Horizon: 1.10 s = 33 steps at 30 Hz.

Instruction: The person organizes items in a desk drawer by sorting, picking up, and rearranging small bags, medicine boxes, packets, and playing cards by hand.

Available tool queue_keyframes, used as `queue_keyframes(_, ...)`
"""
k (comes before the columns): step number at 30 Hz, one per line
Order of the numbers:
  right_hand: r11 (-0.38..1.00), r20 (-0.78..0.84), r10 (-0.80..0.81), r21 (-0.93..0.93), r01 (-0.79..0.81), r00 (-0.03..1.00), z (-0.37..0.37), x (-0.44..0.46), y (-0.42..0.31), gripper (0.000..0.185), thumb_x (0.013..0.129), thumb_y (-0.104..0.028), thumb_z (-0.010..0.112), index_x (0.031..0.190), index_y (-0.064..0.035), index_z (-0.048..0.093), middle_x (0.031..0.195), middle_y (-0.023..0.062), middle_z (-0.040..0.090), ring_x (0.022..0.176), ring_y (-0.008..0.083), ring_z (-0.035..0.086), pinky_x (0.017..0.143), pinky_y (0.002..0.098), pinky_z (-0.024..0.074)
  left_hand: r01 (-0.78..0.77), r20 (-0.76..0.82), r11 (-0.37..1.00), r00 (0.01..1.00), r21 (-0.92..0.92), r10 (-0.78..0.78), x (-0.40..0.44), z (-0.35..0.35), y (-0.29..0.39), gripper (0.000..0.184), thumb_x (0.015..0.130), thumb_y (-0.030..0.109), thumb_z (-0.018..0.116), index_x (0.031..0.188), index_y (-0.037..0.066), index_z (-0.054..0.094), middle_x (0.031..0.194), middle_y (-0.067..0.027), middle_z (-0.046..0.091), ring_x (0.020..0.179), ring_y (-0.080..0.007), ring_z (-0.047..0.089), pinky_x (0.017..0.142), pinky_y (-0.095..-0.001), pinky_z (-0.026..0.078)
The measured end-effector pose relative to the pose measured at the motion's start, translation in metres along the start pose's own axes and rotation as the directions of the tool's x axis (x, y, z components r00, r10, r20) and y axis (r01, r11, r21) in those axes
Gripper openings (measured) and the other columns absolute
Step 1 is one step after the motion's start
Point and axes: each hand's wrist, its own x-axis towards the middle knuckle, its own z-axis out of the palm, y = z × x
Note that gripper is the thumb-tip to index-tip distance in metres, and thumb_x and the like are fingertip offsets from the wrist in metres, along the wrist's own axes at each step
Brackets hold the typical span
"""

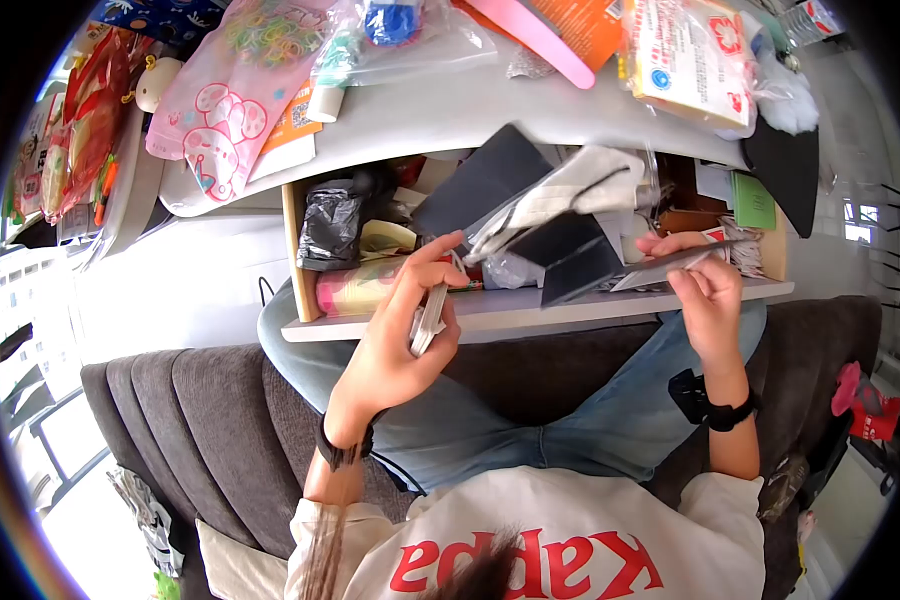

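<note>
My left hand (395,335) is closed around a small white stack of thin, flat pieces (429,320), partly hidden by the fingers, at the drawer's front edge. My right hand (708,290) pinches a thin flat card (676,266), dark on one face with white below. Between the hands, a black flat piece (490,180) and another black folded piece (575,258) stick up from the open drawer (530,311). A whitish cloth pouch with a dark cord (580,190) lies slanted across them, slightly blurred.
Inside the drawer, a black plastic bag (330,225) sits left and a green card (753,200) right. On the tabletop (410,125) above are a pink printed bag (220,130), a clear zip bag (420,45) and a white-and-red package (690,60). A grey sofa (210,410) is beneath me.
</note>
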Motion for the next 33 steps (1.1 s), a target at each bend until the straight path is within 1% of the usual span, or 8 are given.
queue_keyframes(3, 0.916, -0.042, 0.124, 0.388, -0.098, 0.991, -0.006, -0.001, 0.014, 0.018, 0.09, -0.009, 0.051, 0.102, 0.0033, 0.055, 0.107, 0.0099, 0.054, 0.105, 0.025, 0.056, 0.094, 0.0399, 0.0419, -0.003, 0.083, 0.996, 0.997, -0.085, 0.01, 0.002, 0.001, 0.004, 0.05, 0.07, -0.014, 0.045, 0.117, 0.003, 0.048, 0.141, -0.0169, 0.031, 0.076, -0.0108, 0.049, 0.067, -0.0204, 0.039)
queue_keyframes(7, 0.504, 0.063, 0.05, 0.86, -0.08, 0.997, -0.01, 0.015, 0.03, 0.028, 0.094, -0.014, 0.046, 0.117, 0.0014, 0.051, 0.115, 0.0099, 0.056, 0.106, 0.0217, 0.055, 0.095, 0.0385, 0.0411, -0.015, 0.163, 0.999, 0.987, 0.043, 0.007, 0.012, 0.01, 0.023, 0.046, 0.072, -0.011, 0.047, 0.116, 0.003, 0.05, 0.142, -0.0168, 0.03, 0.082, -0.0157, 0.051, 0.071, -0.0257, 0.042)
queue_keyframes(10, 0.495, 0.086, 0.029, 0.864, -0.089, 0.996, 0.003, 0.019, 0.015, 0.029, 0.094, -0.018, 0.046, 0.116, 0.0009, 0.051, 0.114, 0.0081, 0.057, 0.103, 0.0221, 0.056, 0.097, 0.0408, 0.0397, -0.043, 0.253, 0.986, 0.967, 0.161, 0.001, 0.017, 0.022, 0.028, 0.054, 0.074, -0.002, 0.054, 0.124, 0.015, 0.049, 0.141, -0.0217, 0.027, 0.123, -0.0402, 0.039, 0.096, -0.0381, 0.038)
queue_keyframes(14, 0.462, 0.11, -0.025, 0.883, -0.086, 0.994, 0.017, 0.025, 0.001, 0.028, 0.094, -0.019, 0.047, 0.114, 0.0005, 0.052, 0.112, 0.0072, 0.057, 0.102, 0.0216, 0.056, 0.097, 0.0416, 0.0397, 0.086, 0.112, 0.96, 0.986, 0.266, -0.12, 0.021, 0.039, 0.037, 0.051, 0.076, 0.004, 0.057, 0.126, 0.011, 0.048, 0.136, -0.0215, 0.032, 0.11, -0.0441, 0.048, 0.093, -0.0368, 0.04)
queue_keyframes(20, 0.562, 0.004, -0.042, 0.827, 0.02, 0.999, -0.002, 0.023, -0.008, 0.029, 0.093, -0.017, 0.048, 0.116, 0.0003, 0.052, 0.117, 0.0105, 0.057, 0.106, 0.0216, 0.055, 0.097, 0.0394, 0.0407, -0.038, 0.027, 0.976, 0.999, 0.212, 0.033, 0.002, 0.018, 0.023, 0.048, 0.079, 0.002, 0.055, 0.126, 0.004, 0.047, 0.125, -0.0114, 0.041, 0.107, -0.022, 0.048, 0.089, -0.0288, 0.039)
queue_keyframes(25, 0.705, -0.177, -0.165, 0.666, 0.242, 0.97, -0.035, 0.017, -0.036, 0.032, 0.094, -0.017, 0.046, 0.12, 0.0017, 0.048, 0.116, 0.0072, 0.056, 0.103, 0.0173, 0.055, 0.088, 0.0331, 0.0446, 0.168, -0.078, 0.985, 0.982, -0.03, -0.169, -0.023, -0.029, 0.014, 0.047, 0.08, 0.006, 0.056, 0.126, 0.003, 0.047, 0.128, -0.0167, 0.043, 0.121, -0.026, 0.04, 0.102, -0.0296, 0.028)
queue_keyframes(31, 0.412, -0.128, -0.357, 0.867, 0.279, 0.925, -0.067, 0.04, -0.114, 0.031, 0.091, -0.01, 0.042, 0.118, 0.0049, 0.047, 0.12, 0.0177, 0.052, 0.113, 0.0307, 0.048, 0.108, 0.0466, 0.0274, 0.111, -0.011, 0.974, 0.994, 0.196, -0.111, -0.018, -0.024, 0.008, 0.051, 0.08, 0.008, 0.059, 0.128, 0.002, 0.045, 0.129, -0.0166, 0.043, 0.116, -0.0275, 0.046, 0.098, -0.0308, 0.034)
queue_keyframes(33, 0.502, 0.007, -0.563, 0.797, 0.336, 0.826, -0.068, 0.07, -0.133, 0.033, 0.095, -0.013, 0.039, 0.121, 0.0061, 0.042, 0.124, 0.0163, 0.05, 0.115, 0.0258, 0.047, 0.108, 0.042, 0.0295, 0.13, -0.037, 0.979, 0.991, 0.156, -0.126, -0.015, -0.019, 0.023, 0.051, 0.08, 0.008, 0.059, 0.129, 0.003, 0.044, 0.128, -0.0166, 0.043, 0.118, -0.0276, 0.045, 0.098, -0.031, 0.034)
